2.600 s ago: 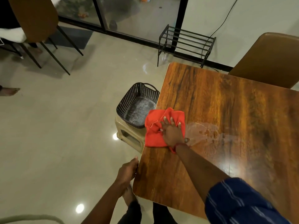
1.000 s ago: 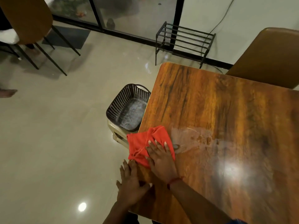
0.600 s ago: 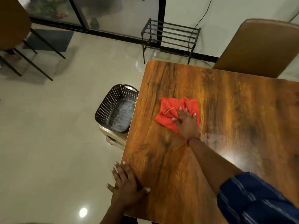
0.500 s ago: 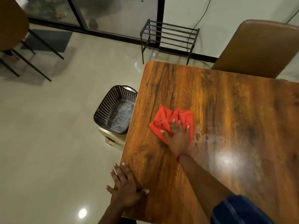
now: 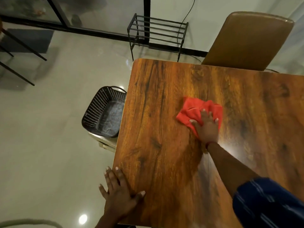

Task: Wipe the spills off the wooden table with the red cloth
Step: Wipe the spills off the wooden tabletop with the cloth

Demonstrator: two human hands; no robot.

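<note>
Pale glossy floor surrounds one wooden table. One red cloth lies crumpled on the middle of the tabletop. My right hand presses flat on the cloth's near side, its fingers straight and spread. My left hand rests flat over the table's near left edge, its fingers also spread and holding nothing. One dark perforated basket sits on one pale stool just beside the table's left edge. One brown chair stands at the far side, and one black metal rack by the wall.
</note>
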